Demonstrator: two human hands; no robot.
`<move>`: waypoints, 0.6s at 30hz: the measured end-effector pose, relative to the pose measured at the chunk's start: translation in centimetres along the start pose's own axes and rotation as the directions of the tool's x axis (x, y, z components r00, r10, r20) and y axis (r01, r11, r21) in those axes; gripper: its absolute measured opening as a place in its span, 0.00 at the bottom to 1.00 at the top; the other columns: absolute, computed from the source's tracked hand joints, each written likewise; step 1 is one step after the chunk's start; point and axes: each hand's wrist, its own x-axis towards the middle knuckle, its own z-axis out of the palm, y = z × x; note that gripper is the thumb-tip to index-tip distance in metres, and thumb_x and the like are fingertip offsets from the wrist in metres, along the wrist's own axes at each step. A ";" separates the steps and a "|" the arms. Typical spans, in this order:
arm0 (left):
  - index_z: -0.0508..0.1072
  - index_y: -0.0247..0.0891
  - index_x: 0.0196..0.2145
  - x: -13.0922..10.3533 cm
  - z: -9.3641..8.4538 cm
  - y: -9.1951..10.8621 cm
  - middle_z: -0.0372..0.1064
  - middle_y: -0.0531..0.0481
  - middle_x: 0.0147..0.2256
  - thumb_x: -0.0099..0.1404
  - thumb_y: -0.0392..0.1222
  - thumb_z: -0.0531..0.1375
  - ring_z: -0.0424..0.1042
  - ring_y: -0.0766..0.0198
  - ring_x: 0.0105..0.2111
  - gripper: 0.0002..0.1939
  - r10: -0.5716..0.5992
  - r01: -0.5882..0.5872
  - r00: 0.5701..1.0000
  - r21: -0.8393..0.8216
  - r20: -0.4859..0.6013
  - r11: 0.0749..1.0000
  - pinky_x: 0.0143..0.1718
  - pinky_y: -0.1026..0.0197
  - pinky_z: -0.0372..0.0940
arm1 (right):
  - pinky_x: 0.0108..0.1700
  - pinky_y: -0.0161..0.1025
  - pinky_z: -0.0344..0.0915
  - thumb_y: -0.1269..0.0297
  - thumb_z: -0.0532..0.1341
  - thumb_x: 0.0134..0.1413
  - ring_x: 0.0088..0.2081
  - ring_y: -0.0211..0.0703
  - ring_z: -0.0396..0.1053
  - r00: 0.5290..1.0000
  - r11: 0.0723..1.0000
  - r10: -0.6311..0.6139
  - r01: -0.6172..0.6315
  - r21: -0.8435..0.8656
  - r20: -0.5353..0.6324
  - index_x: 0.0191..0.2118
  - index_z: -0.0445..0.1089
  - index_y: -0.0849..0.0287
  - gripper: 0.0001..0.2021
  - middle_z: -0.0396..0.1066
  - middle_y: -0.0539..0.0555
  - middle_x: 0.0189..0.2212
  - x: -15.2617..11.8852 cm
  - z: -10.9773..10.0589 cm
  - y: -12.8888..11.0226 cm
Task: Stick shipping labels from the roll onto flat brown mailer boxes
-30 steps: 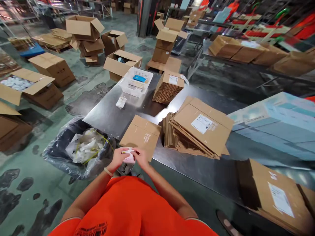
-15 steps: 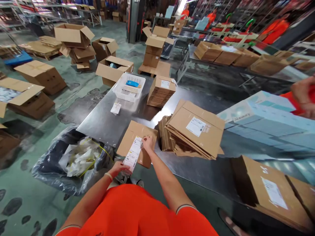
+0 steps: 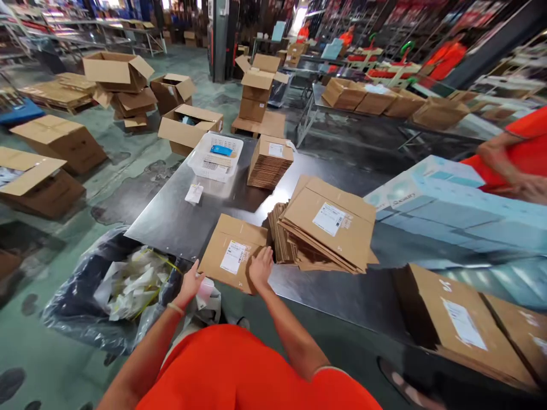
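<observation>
A flat folded cardboard box (image 3: 217, 239) lies at the table's near edge, with a white printed label (image 3: 235, 257) on its upper face. My right hand (image 3: 260, 267) rests on its right side, fingers laid flat beside the label. At the box's lower left corner, my left hand (image 3: 189, 287) is closed on a white label strip (image 3: 205, 291), which hangs below the table edge; the fingers partly hide it. Right of the box leans a stack of flat boxes (image 3: 327, 222), the top one bearing a label.
On the metal table (image 3: 166, 219) stand a white plastic basket (image 3: 216, 156) and another flat-box stack (image 3: 270, 162). A lined bin (image 3: 128, 290) of crumpled paper is at left. Pale blue cartons (image 3: 440, 199) and a co-worker's arms (image 3: 504, 165) are at right.
The label now lies on the box, separate from the strip. My left hand has drawn away to the left with the strip; my right hand has moved down to the box's right side.
</observation>
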 end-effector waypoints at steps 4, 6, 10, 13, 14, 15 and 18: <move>0.78 0.31 0.58 0.8 0.5 1.2 0.83 0.33 0.52 0.63 0.28 0.65 0.78 0.43 0.58 0.25 -0.028 0.029 1.000 0.116 -0.008 0.993 0.61 0.47 0.68 | 0.68 0.58 0.62 0.63 0.56 0.66 0.70 0.68 0.63 0.974 0.974 0.219 -0.222 0.049 0.064 0.63 0.72 0.74 0.26 0.66 0.81 0.66 -0.7 -1.5 2.1; 0.77 0.29 0.59 0.8 0.4 1.2 0.82 0.31 0.52 0.63 0.29 0.64 0.78 0.42 0.58 0.26 -0.040 0.041 0.999 0.124 -0.015 0.991 0.61 0.47 0.68 | 0.66 0.57 0.65 0.63 0.57 0.64 0.68 0.66 0.67 0.977 0.972 0.212 -0.213 0.099 0.025 0.64 0.71 0.71 0.27 0.69 0.79 0.64 -1.6 -1.4 1.4; 0.77 0.28 0.61 0.3 -0.5 1.2 0.84 0.37 0.46 0.62 0.35 0.66 0.81 0.46 0.52 0.28 -0.022 0.023 1.000 0.094 -0.012 0.995 0.56 0.49 0.73 | 0.61 0.50 0.71 0.63 0.55 0.64 0.60 0.58 0.75 0.995 0.948 0.076 -0.053 0.314 -0.064 0.72 0.62 0.65 0.32 0.76 0.69 0.59 -3.1 -2.8 -1.5; 0.80 0.32 0.58 -0.9 -0.8 1.2 0.83 0.45 0.36 0.59 0.50 0.70 0.81 0.50 0.41 0.31 0.054 -0.051 0.998 -0.142 0.017 0.988 0.47 0.50 0.76 | 0.63 0.49 0.71 0.59 0.55 0.67 0.62 0.55 0.74 0.957 0.901 -0.127 0.220 0.373 -0.259 0.74 0.61 0.60 0.32 0.75 0.65 0.63 -2.5 -7.4 -2.2; 0.83 0.33 0.53 -1.4 -0.7 1.3 0.83 0.45 0.35 0.57 0.54 0.72 0.81 0.50 0.39 0.30 0.093 -0.086 0.995 -0.242 0.021 0.967 0.46 0.50 0.76 | 0.64 0.50 0.70 0.57 0.55 0.68 0.63 0.56 0.73 0.919 0.878 -0.158 0.298 0.374 -0.362 0.74 0.61 0.61 0.33 0.74 0.66 0.64 -1.7 -9.8 -1.8; 0.85 0.35 0.47 -2.0 -0.6 1.5 0.83 0.45 0.34 0.55 0.57 0.72 0.80 0.49 0.40 0.28 0.128 -0.113 0.991 -0.321 0.026 0.940 0.47 0.51 0.76 | 0.64 0.52 0.70 0.54 0.56 0.68 0.63 0.57 0.72 0.874 0.861 -0.158 0.350 0.369 -0.460 0.74 0.61 0.61 0.33 0.73 0.66 0.64 -0.5 -12.4 -1.0; 0.85 0.37 0.38 -3.7 0.0 2.4 0.83 0.42 0.37 0.51 0.55 0.74 0.79 0.50 0.40 0.22 0.160 -0.099 0.979 -0.391 0.126 0.915 0.46 0.52 0.75 | 0.62 0.58 0.72 0.48 0.57 0.68 0.59 0.58 0.75 0.761 0.856 -0.063 0.374 0.357 -0.646 0.72 0.63 0.65 0.35 0.77 0.67 0.58 4.2 -21.1 3.2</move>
